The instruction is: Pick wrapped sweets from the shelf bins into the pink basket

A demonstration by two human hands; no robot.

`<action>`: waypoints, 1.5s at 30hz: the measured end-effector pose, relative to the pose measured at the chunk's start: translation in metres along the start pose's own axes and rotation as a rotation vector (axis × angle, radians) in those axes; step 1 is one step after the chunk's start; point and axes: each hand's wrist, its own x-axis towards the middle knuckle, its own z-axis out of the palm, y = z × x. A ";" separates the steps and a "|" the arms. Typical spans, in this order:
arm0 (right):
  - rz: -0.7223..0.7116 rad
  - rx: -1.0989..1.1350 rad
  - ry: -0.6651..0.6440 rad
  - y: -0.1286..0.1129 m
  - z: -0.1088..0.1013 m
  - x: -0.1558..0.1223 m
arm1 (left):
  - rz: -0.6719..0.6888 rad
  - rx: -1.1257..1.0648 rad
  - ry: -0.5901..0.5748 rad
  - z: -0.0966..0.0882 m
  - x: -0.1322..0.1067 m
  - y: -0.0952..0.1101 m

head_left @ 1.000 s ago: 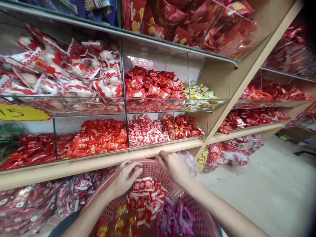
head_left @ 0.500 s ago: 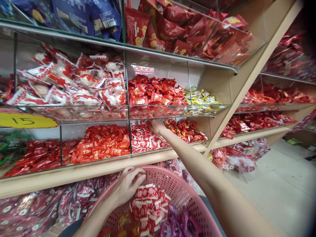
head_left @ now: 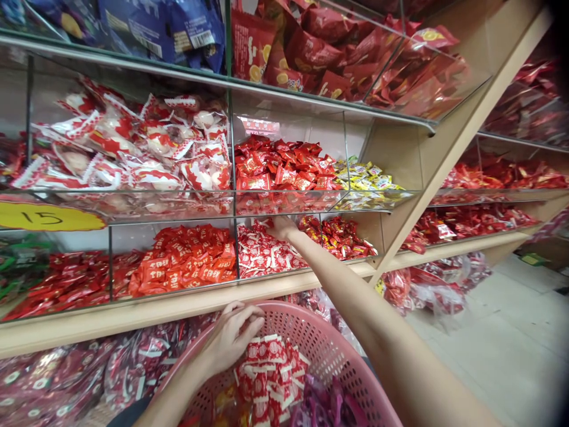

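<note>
My left hand (head_left: 235, 333) rests on the rim of a pink plastic basket (head_left: 351, 350), its fingers bent over the edge. Inside the basket lies a heap of small red-and-white wrapped candies (head_left: 267, 373), with purple-wrapped sweets (head_left: 326, 403) on the right and a yellowish packet (head_left: 231, 406) on the left. My right hand (head_left: 284, 227) reaches under a clear shelf lip into a lower bin of matching red-and-white candies (head_left: 262, 252). Its fingers are at the back of that pile and mostly hidden, so I cannot tell what they hold.
Clear dividers separate the neighbouring bins of orange-red packets (head_left: 186, 261) and dark red sweets (head_left: 342, 234). A glass-fronted shelf (head_left: 284, 201) sits just above my right hand. A slanted wooden panel (head_left: 444, 160) stands at right. Bagged goods (head_left: 438, 287) lie below on the tiled floor (head_left: 502, 332).
The view has shifted slightly, moving the shelves a little to the right in the picture. My right hand stays in the candy bin and my left hand stays on the basket rim.
</note>
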 end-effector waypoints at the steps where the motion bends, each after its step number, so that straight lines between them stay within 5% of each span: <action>1: -0.008 -0.008 0.004 0.000 -0.001 0.000 | 0.002 0.002 -0.002 0.000 0.000 0.000; 19: -0.116 0.001 0.150 0.013 0.001 -0.005 | -0.001 0.005 0.009 0.000 0.001 -0.002; 28: -0.041 0.459 0.433 0.038 0.006 -0.030 | 0.002 0.006 -0.006 -0.003 0.002 0.001; 36: -0.018 1.003 0.269 0.040 0.026 -0.037 | 0.003 0.028 0.002 -0.001 0.003 0.002; 45: 0.046 1.187 0.311 0.045 0.012 -0.076 | 0.009 0.024 0.012 0.000 0.002 0.001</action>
